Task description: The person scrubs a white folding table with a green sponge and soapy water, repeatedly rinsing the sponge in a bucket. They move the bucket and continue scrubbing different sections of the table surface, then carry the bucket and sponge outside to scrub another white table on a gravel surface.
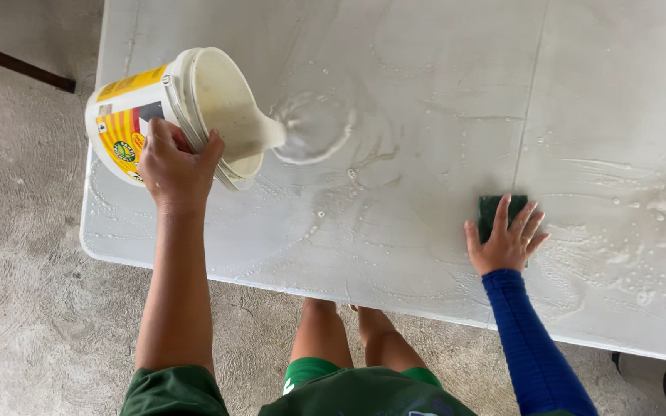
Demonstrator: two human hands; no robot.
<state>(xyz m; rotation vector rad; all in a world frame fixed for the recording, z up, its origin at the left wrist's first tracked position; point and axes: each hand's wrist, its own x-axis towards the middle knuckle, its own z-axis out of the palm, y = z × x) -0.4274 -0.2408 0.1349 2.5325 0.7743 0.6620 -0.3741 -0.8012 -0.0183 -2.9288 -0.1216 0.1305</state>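
The left hand grips a white bucket by its side, fingers wrapped round the wall below the rim. The bucket is tipped over the table's left end, mouth facing right, and water runs from its lip onto the tabletop, spreading in a round splash. The right hand, on a blue-sleeved arm, lies flat with fingers spread wide, pressing a green sponge against the wet white surface near the table's near edge. Soapy streaks and droplets cover the top. Below the edge, the person's bare knees show above a rough concrete floor.
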